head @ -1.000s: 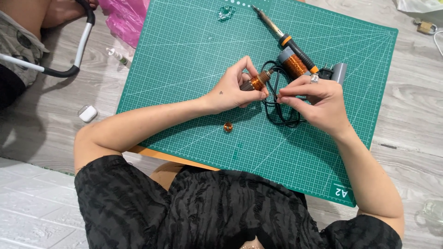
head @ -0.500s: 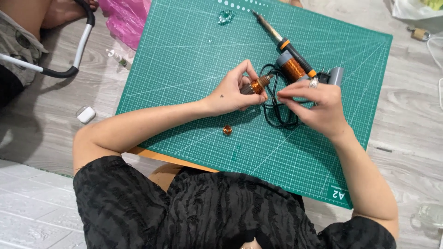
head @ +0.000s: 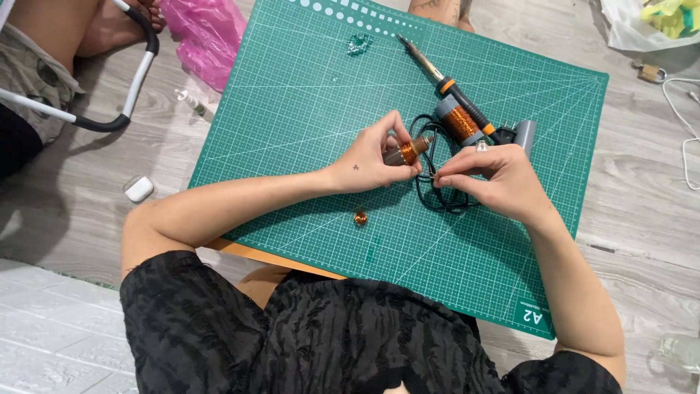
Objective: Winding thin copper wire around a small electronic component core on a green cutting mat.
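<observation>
Copper-wound coil (head: 408, 151), a small spool of fine wire on a grey core, sits pinched at centre frame in the left hand (head: 372, 157), fingers closed round its grey end; it looks light and stiff in the body, though the winding is probably delicate and easy to nick, so the bare core ends seem the safer places to hold; the right hand (head: 492, 179) is drawn into a tight pinch just beside it, fingertips narrowed on what may be a thin wire end, though it is too fine to tell for sure; nearest the body, the lower edge of the green cutting mat (head: 306, 95) overhangs an orange board, and a tiny copper piece (head: 360, 217) lies loose on the mat below the left wrist, apart from both hands; under the right hand a black cord (head: 437, 201) loops, close enough to snag a finger; just beyond the hands lies a larger copper coil (head: 461, 122) touching the soldering iron (head: 437, 76), whose metal tip points to the upper middle of the frame; a grey plug (head: 523, 133) rests beside the right knuckles; the left half of the mat offers open room; farther off, upper left, a pink plastic bag (head: 208, 36) lies on the wooden floor, and a white earbud case (head: 138, 189) sits at left.
</observation>
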